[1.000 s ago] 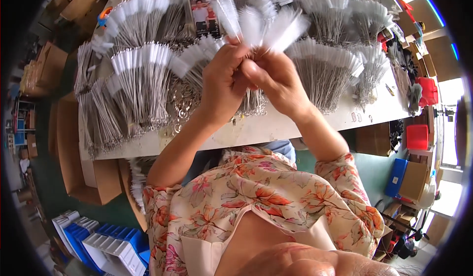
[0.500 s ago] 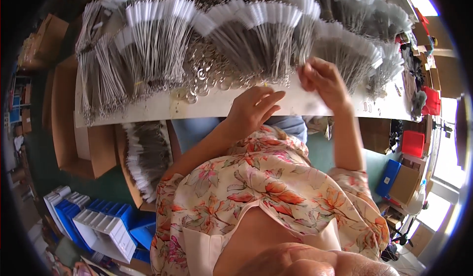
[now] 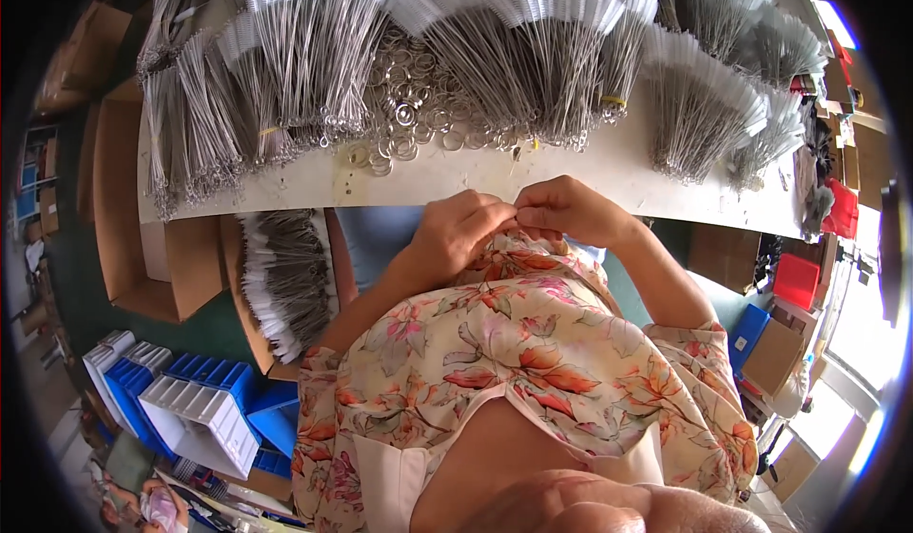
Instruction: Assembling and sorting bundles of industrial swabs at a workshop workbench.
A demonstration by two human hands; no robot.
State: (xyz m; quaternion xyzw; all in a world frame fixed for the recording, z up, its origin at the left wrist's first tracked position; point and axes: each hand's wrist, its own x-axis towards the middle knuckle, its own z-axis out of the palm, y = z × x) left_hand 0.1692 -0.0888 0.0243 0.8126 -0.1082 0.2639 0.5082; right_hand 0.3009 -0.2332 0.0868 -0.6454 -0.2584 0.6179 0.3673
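My left hand point(image 3: 463, 231) and my right hand point(image 3: 563, 208) meet at the near edge of the white table point(image 3: 409, 183), fingertips touching in front of my floral top. Both are closed in a pinch. Whatever sits between the fingertips is too small or hidden to make out. Just beyond them lie loose metal split rings point(image 3: 404, 115) in a pile. Thin wire-handled brushes with white bristles stand around it in bundles: one point(image 3: 319, 48) left of the rings, another point(image 3: 566, 67) to their right. Their looped wire ends point toward me.
More brush bundles point(image 3: 704, 115) spread over the table's right side. At left stand an open cardboard box point(image 3: 190, 267) and a box of brushes point(image 3: 285, 286). Blue and white plastic bins point(image 3: 195, 428) lie lower left, near another person point(image 3: 164, 506). Red containers point(image 3: 797, 281) are at right.
My right hand has come down and left from the brush bundles to meet my left hand. The left hand's fingers have closed, and it has drawn slightly nearer to me.
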